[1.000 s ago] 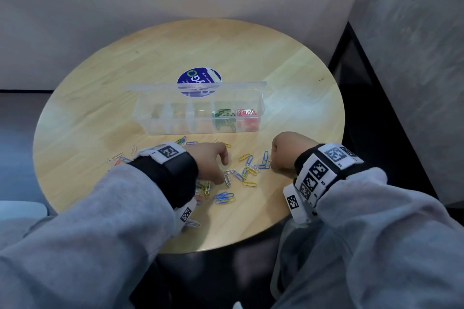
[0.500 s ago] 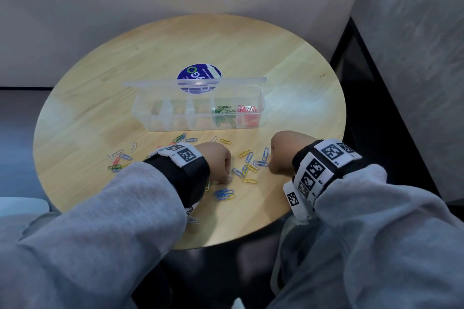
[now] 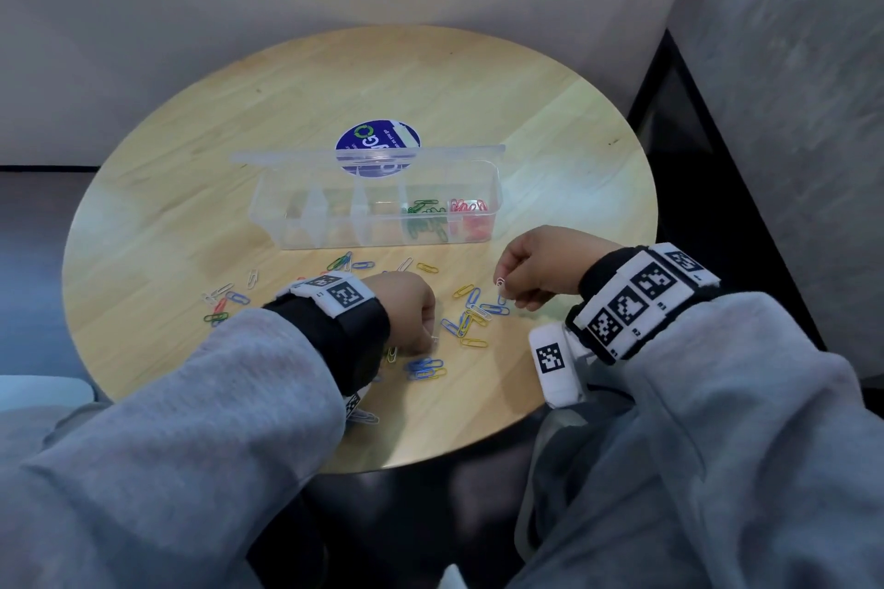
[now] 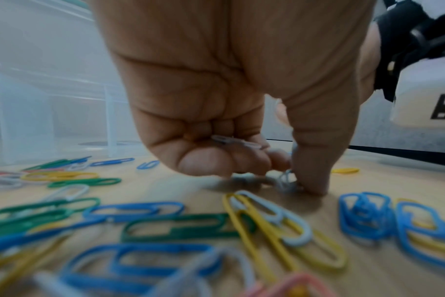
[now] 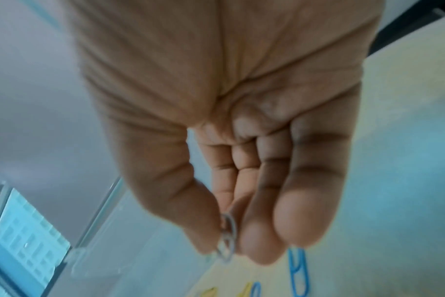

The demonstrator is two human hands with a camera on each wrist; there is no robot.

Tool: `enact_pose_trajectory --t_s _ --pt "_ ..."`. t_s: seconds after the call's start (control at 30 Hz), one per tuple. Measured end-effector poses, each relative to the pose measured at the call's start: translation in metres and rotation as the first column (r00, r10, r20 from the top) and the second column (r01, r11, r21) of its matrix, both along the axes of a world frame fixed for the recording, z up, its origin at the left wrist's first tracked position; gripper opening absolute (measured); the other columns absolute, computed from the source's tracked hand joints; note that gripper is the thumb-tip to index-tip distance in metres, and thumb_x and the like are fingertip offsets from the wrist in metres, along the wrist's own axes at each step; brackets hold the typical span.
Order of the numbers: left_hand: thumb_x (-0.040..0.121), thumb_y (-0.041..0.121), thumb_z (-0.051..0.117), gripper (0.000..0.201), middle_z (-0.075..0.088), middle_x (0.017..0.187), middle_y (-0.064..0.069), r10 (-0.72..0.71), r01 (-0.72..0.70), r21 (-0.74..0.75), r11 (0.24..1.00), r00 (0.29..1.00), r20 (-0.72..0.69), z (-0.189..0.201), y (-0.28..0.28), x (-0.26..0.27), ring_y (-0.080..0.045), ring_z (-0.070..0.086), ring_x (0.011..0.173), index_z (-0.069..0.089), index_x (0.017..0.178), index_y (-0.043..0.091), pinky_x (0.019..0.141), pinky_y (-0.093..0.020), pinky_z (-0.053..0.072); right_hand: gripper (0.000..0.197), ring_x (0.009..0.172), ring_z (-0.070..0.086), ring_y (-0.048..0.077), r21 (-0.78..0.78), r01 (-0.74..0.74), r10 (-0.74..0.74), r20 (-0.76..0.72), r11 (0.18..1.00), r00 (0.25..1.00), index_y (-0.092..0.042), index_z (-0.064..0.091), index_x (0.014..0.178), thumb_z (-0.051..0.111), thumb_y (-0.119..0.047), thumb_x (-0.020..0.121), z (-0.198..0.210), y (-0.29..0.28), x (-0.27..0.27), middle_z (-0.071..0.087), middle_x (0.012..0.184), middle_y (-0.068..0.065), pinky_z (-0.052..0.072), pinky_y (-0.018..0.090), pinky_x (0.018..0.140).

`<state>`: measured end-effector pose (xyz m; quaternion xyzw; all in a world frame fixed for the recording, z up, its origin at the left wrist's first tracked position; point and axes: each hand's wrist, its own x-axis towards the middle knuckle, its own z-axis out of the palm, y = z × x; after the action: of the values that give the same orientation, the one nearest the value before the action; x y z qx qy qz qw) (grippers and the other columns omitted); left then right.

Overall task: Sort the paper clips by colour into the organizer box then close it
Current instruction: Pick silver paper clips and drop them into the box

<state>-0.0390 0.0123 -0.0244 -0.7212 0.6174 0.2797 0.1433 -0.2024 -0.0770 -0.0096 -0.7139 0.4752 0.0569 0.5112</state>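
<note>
A clear organizer box (image 3: 306,225) stands open on the round wooden table (image 3: 191,215), with green clips (image 3: 423,218) and red clips (image 3: 471,218) in its two rightmost compartments. Loose paper clips (image 3: 471,311) in blue, yellow, green and white lie in front of it. My left hand (image 3: 414,311) is down among them; in the left wrist view its curled fingers hold white clips (image 4: 235,141) and its fingertips pinch another white clip (image 4: 286,180) on the table. My right hand (image 3: 531,273) is raised slightly and pinches a white clip (image 5: 226,237) (image 3: 500,285).
The box lid (image 3: 368,153) stands up behind the box, over a blue round sticker (image 3: 378,139). More clips (image 3: 225,301) lie scattered at the left. The table's near edge is just under my wrists; a dark gap lies to the right.
My right hand has lifted off the table with a white clip pinched in it. My left hand has slid slightly right and nearer, down onto the clips.
</note>
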Motion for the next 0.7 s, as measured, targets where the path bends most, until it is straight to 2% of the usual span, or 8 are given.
enact_pose_trajectory --t_s 0.2,0.3,0.33,0.43,0.5,0.57,0.63,0.7 --pt "0.076 0.02 0.066 0.018 0.055 0.063 0.009 0.001 -0.003 -0.039 0.999 0.999 -0.046 0.002 0.001 0.002 -0.012 0.054 0.069 0.055 0.063 0.023 0.052 -0.019 0.036 0.025 0.049 0.058 0.014 0.279 0.141 -0.178 0.113 0.95 0.977 -0.005 0.054 0.074 0.039 0.005 0.091 -0.004 0.003 0.005 0.05 0.068 0.011 0.053 0.021 0.05" --pt "0.074 0.014 0.065 0.017 0.057 0.062 0.009 0.14 -0.159 -0.071 0.985 0.966 -0.216 0.005 0.002 0.01 -0.01 0.052 0.06 0.054 0.065 0.022 0.057 -0.02 0.04 0.028 0.049 0.056 0.016 0.4 0.201 -0.274 0.133 0.894 0.952 -0.006 0.049 0.071 0.031 -0.001 0.093 -0.003 0.006 0.011 0.048 0.068 0.01 0.048 0.02 0.044" --pt "0.075 0.009 0.065 0.019 0.058 0.062 0.005 0.227 -0.261 -0.049 0.964 0.907 -0.353 0.006 0.002 0.013 -0.011 0.052 0.057 0.054 0.066 0.021 0.058 -0.021 0.042 0.028 0.047 0.055 0.015 0.433 0.207 -0.295 0.148 0.877 0.944 -0.007 0.048 0.071 0.032 -0.003 0.093 -0.002 0.006 0.012 0.048 0.068 0.009 0.047 0.019 0.043" --pt "0.083 -0.007 0.056 0.025 0.056 0.057 -0.002 0.413 -0.495 0.081 0.865 0.611 -0.675 0.014 0.0 0.023 -0.006 0.051 0.042 0.053 0.072 0.015 0.049 -0.017 0.045 0.026 0.047 0.051 0.014 0.427 0.206 -0.292 0.147 0.88 0.945 -0.008 0.049 0.072 0.039 -0.012 0.095 0.0 0.007 0.015 0.046 0.065 0.006 0.044 0.018 0.04" --pt "0.086 -0.01 0.049 0.026 0.054 0.054 0.0 0.464 -0.561 0.151 0.814 0.472 -0.749 0.022 0.0 0.026 -0.004 0.048 0.037 0.056 0.078 0.013 0.045 -0.013 0.044 0.019 0.052 0.046 0.015 0.264 0.152 -0.185 0.105 0.952 0.977 -0.01 0.049 0.074 0.049 -0.014 0.093 -0.003 0.008 0.015 0.046 0.064 0.004 0.041 0.018 0.041" --pt "0.088 -0.009 0.044 0.027 0.05 0.053 0.001 0.494 -0.583 0.211 0.784 0.381 -0.782 0.028 -0.002 0.027 -0.004 0.046 0.037 0.059 0.079 0.011 0.044 -0.012 0.042 0.014 0.051 0.045 0.015 0.02 0.0 0.001 -0.005 1.0 1.0 -0.014 0.051 0.076 0.06 -0.014 0.087 -0.005 0.008 0.014 0.049 0.064 0.004 0.04 0.02 0.045" --pt "0.09 -0.005 0.039 0.029 0.047 0.053 0.002 0.526 -0.603 0.269 0.751 0.301 -0.795 0.031 -0.002 0.028 -0.004 0.044 0.039 0.061 0.077 0.01 0.044 -0.013 0.041 0.008 0.052 0.044 0.011 -0.151 -0.142 0.12 -0.142 0.978 0.983 -0.017 0.057 0.079 0.065 -0.017 0.082 -0.007 0.01 0.013 0.052 0.065 -0.002 0.037 0.021 0.049" --pt "0.09 -0.001 0.036 0.03 0.044 0.058 0.0 0.567 -0.613 0.35 0.708 0.199 -0.799 0.031 -0.002 0.028 -0.005 0.043 0.041 0.06 0.075 0.009 0.042 -0.013 0.04 0.011 0.057 0.045 0.006 -0.22 -0.205 0.156 -0.219 0.954 0.963 -0.017 0.063 0.088 0.068 -0.02 0.079 -0.007 0.014 0.014 0.051 0.066 -0.008 0.035 0.022 0.052"
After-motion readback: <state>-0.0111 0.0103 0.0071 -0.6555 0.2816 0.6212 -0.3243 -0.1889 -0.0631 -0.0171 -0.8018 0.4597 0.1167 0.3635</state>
